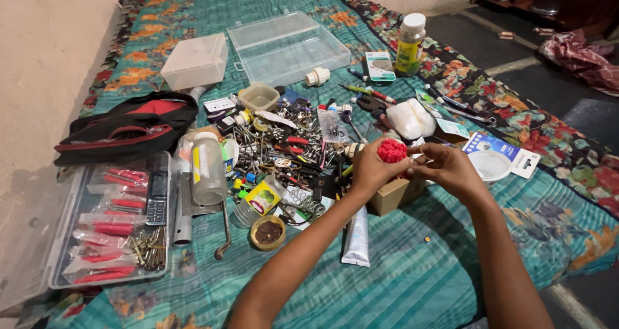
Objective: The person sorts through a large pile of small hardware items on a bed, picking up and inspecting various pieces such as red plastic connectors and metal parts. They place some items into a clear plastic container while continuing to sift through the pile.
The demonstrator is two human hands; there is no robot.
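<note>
Red bundle point(392, 151) gripped in left hand point(371, 171) fingers, directly above small carton point(394, 193). Right hand point(451, 168) just right, fingers pinched narrow near bundle's right side, contents unclear.

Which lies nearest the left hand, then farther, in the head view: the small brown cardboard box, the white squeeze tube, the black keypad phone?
From the left hand:
1. Small brown cardboard box, just below it.
2. White squeeze tube, lower down.
3. Black keypad phone, far left, in the clear tray.

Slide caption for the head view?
Both hands, left hand and right hand, hold a red bundle over a cardboard box.
</note>
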